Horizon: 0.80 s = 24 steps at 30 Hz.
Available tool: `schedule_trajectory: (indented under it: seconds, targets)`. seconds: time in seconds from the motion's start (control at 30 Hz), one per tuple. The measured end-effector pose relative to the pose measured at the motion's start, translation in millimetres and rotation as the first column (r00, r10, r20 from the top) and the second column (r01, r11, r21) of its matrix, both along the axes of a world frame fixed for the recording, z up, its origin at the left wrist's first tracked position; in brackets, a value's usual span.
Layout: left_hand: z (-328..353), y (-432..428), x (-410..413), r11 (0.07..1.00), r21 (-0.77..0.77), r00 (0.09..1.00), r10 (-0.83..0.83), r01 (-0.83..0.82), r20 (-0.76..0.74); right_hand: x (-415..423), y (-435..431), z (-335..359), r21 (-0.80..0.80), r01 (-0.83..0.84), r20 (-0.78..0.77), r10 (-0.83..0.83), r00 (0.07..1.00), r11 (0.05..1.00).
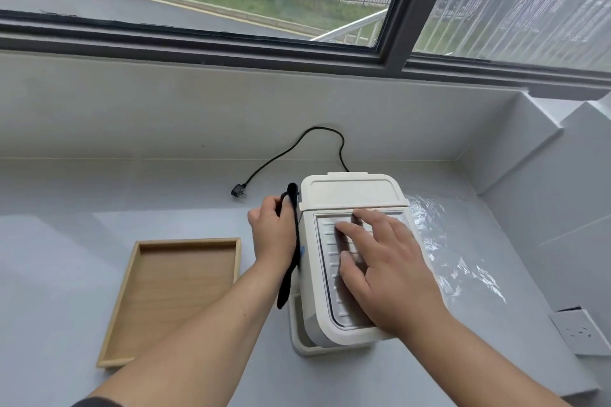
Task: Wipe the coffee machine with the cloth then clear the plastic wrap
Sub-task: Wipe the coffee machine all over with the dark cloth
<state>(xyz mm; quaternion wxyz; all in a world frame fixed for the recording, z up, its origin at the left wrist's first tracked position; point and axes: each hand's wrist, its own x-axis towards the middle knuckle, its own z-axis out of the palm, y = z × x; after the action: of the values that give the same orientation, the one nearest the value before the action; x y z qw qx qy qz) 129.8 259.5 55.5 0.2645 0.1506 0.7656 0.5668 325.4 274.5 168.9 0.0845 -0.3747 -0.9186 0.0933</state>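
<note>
A cream-white coffee machine stands on the grey counter, seen from above. My right hand lies flat on its grey ridged top, fingers spread. My left hand presses a black cloth against the machine's left side; the cloth hangs down past my wrist. Clear plastic wrap lies crumpled on the counter to the right of the machine, partly hidden behind it.
An empty wooden tray sits on the counter to the left. The machine's black cord and plug trail behind toward the wall. A white wall socket is at the right. A window runs above the counter's back wall.
</note>
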Motion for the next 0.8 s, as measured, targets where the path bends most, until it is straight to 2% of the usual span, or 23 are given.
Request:
schedule_trajectory:
  seconds: [0.27,0.43,0.57,0.8]
  targets:
    - [-51,11,10,0.984,-0.171,0.999,-0.046,0.047,0.015,11,7,-14,-0.039,0.019,-0.007,-0.02,1.0,0.999]
    - [-73,-21,20,0.944,-0.315,0.995,-0.097,0.096,0.011,3,3,-6,-0.017,0.008,-0.029,-0.008,1.0,1.0]
    - [-74,-34,26,0.955,-0.283,0.995,-0.07,0.09,0.077,-1,3,-6,-0.017,0.013,-0.025,-0.013,1.0,1.0]
    - [-76,-48,40,0.92,-0.371,0.992,-0.124,0.125,0.025,2,3,-6,-0.043,-0.001,0.01,0.002,1.0,0.999]
